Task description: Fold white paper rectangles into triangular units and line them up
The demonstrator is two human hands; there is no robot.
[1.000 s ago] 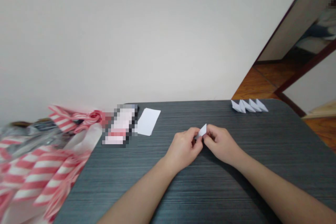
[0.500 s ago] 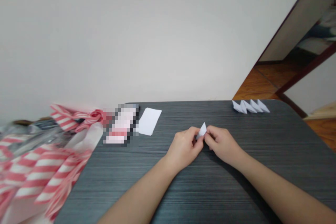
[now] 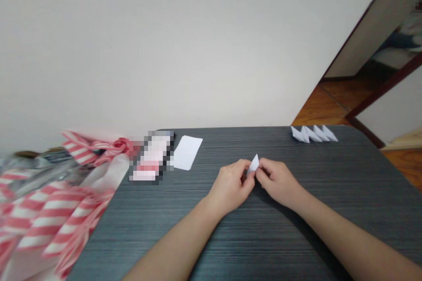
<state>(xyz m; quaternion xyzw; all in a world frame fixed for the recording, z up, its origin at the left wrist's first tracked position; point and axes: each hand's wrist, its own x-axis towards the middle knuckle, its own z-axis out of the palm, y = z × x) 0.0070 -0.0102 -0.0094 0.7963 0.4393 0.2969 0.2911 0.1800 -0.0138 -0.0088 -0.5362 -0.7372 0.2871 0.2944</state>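
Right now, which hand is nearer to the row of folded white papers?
Right. The right hand sits left of the row of folded white papers and closer to the person; the left hand is farther left.

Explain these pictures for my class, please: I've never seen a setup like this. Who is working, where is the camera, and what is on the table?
There is no machine: a person works with bare hands. One camera, worn on the head, looks forward and down. The left hand and right hand meet above a dark table, their fingers holding a small folded white piece. Towards the left lie some white paper and an object blurred into blocks, too unclear to name. At the far right is a row of folded white pieces. Beside the table, at left, is red-and-white striped cloth.
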